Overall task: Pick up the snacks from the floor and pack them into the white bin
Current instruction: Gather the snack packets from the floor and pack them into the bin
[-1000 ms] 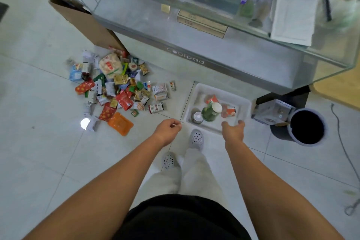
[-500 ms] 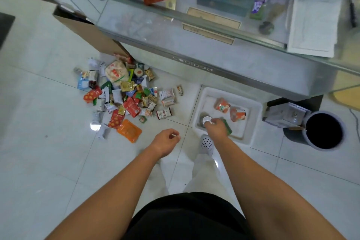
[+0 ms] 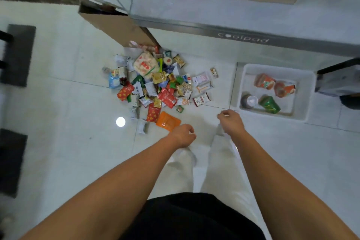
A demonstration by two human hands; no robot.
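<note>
A pile of several small snack packets [image 3: 155,87] lies on the tiled floor, with a flat orange packet [image 3: 168,122] at its near edge. To the right stands the white bin [image 3: 241,84], holding two orange cups [image 3: 265,82], a green cup [image 3: 269,104] and a grey can [image 3: 249,100]. My left hand [image 3: 184,135] hovers just beside the orange packet, fingers loosely curled, holding nothing I can see. My right hand [image 3: 230,121] hangs between the pile and the bin, fingers also loosely curled and empty.
A brown cardboard box [image 3: 116,23] stands behind the pile against a glass counter [image 3: 243,38]. Dark mats [image 3: 17,54] lie at the left edge. A grey box [image 3: 339,84] sits right of the bin. My white-trousered legs [image 3: 220,161] are below my hands.
My right hand has left the bin, where the green cup now lies, and moved left toward the pile. My left hand has come closer to the orange packet. The view has shifted left.
</note>
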